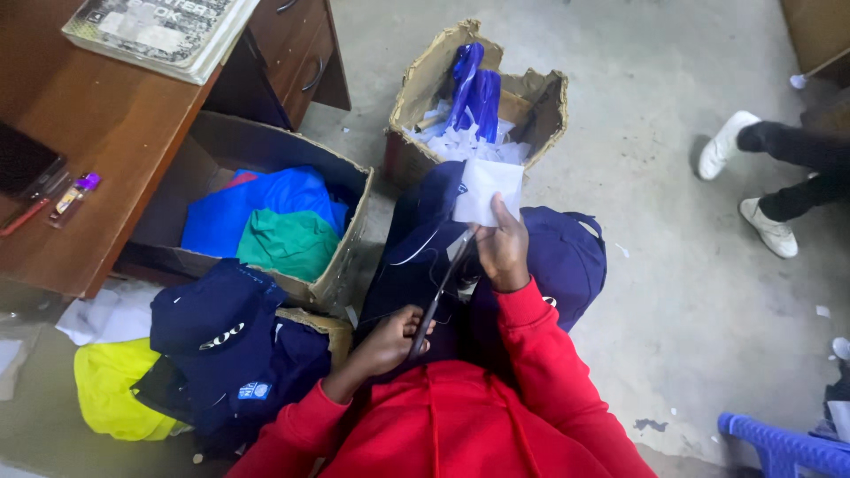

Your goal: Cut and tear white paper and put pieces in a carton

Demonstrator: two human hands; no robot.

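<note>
Left hand (387, 341): I read the grip as closed around the handles of a pair of dark scissors (440, 292), fingers through or around the loops; the blades run up and to the right towards the other hand.

Right hand (503, 252): grip closed in a pinch on the lower edge of a white piece of paper or fabric (486, 190), which stands upright above the fingers. The scissor tips meet this piece at its lower left corner, just beside the right thumb.

Both sleeves are red. Under the hands, navy garments (567, 257) lie across the lap.

Beyond the white piece, a torn cardboard box (540, 111) stands on the concrete floor; it holds white scraps and a blue bundle (474, 88). To the left, a larger open carton (341, 257) holds blue and green cloth. Nearer the left elbow, a navy cap (217, 319) rests on a dark pile, with a yellow garment (111, 389) beside it.

Upper left: a brown wooden surface (106, 115) carries a book (159, 31). At far right, another person's white shoes (770, 230) are on the floor
</note>
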